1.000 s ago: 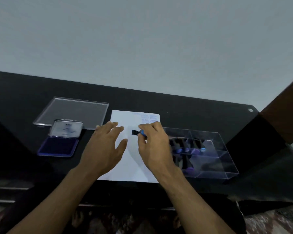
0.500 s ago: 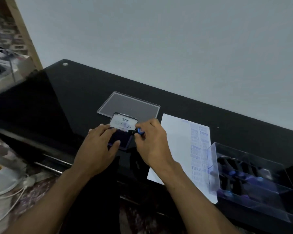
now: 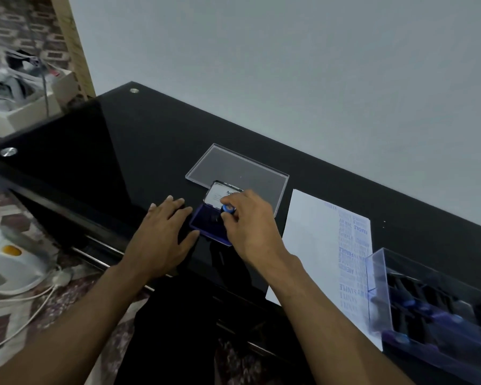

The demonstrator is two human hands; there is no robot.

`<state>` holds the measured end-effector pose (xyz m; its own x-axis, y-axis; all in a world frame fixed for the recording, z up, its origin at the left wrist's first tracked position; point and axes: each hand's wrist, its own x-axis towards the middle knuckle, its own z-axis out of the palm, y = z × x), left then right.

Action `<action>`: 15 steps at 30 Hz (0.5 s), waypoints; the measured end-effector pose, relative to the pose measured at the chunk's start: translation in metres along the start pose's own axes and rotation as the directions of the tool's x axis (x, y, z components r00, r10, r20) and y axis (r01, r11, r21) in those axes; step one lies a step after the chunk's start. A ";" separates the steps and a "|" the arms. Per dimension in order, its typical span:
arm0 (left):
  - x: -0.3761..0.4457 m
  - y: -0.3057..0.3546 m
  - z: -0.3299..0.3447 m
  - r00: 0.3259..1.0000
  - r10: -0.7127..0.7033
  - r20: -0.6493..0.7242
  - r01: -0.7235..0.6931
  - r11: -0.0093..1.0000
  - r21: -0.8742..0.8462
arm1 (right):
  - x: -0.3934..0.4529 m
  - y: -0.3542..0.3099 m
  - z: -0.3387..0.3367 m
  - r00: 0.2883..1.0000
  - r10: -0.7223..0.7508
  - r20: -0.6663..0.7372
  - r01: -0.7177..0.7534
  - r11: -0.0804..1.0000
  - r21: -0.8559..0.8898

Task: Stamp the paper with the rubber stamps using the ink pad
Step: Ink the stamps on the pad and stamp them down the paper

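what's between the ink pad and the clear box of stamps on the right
In the head view, the white paper lies between the ink pad and the stamp box.

A home room: patterned carpet (image 3: 9, 215), glossy black table (image 3: 100, 151), plain wall (image 3: 289, 65).

The light around me is dim, flat and cool, and its source is out of sight. My glossy black table (image 3: 139, 151) mirrors the pale wall (image 3: 289, 65). Edges bow from wide-angle distortion. My forearms and the clear box (image 3: 378, 276) are blurred.
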<state>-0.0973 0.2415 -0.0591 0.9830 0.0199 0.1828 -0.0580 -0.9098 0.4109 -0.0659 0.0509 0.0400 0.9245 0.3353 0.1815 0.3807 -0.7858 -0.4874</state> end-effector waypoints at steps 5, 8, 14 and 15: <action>-0.002 -0.003 0.006 1.000 0.011 -0.013 -0.011 1.000 0.007 | 0.005 -0.001 0.003 1.000 -0.010 0.030 0.011 0.999 -0.047; -0.003 -0.005 0.009 0.999 0.022 -0.025 -0.021 0.999 0.032 | 0.007 -0.001 0.003 0.999 -0.016 0.048 0.019 0.998 -0.064; -0.003 -0.005 0.012 0.999 0.035 -0.037 -0.032 0.998 0.059 | 0.011 -0.004 0.002 0.995 -0.001 0.100 0.010 0.995 -0.094; -0.003 -0.005 0.012 0.999 0.034 -0.040 -0.032 0.998 0.063 | 0.012 -0.005 0.002 0.994 0.001 0.113 0.011 0.995 -0.100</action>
<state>-0.0981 0.2413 -0.0727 0.9726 0.0051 0.2323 -0.0782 -0.9343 0.3478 -0.0570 0.0596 0.0423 0.9164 0.3914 0.0834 0.3907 -0.8300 -0.3980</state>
